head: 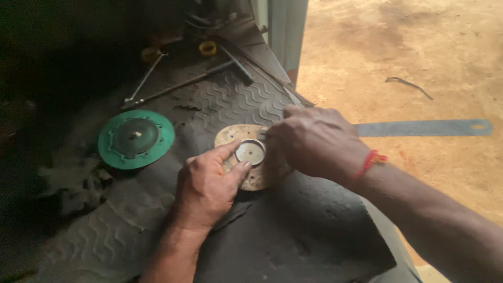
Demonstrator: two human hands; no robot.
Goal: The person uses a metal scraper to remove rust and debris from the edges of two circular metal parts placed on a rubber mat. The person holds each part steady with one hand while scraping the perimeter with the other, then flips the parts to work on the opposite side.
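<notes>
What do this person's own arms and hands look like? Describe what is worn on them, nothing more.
Both hands are bare, with no gloves. The left hand and its forearm are uncovered, with no sleeve, ring or band in view. The right hand is also gloveless, and its wrist carries a red thread band with a loose knotted end. The right forearm shows no sleeve within the frame.

Dark rubber mat (293,236) with wavy ribs underfoot, worn and dusty. Deep shadow at left. Grey-green post (285,31) at top centre. Beyond, sunlit orange dirt ground (419,52), bright and bare but for a thin stick (408,86) and a long grey metal strip (424,127) lying flat.
</notes>
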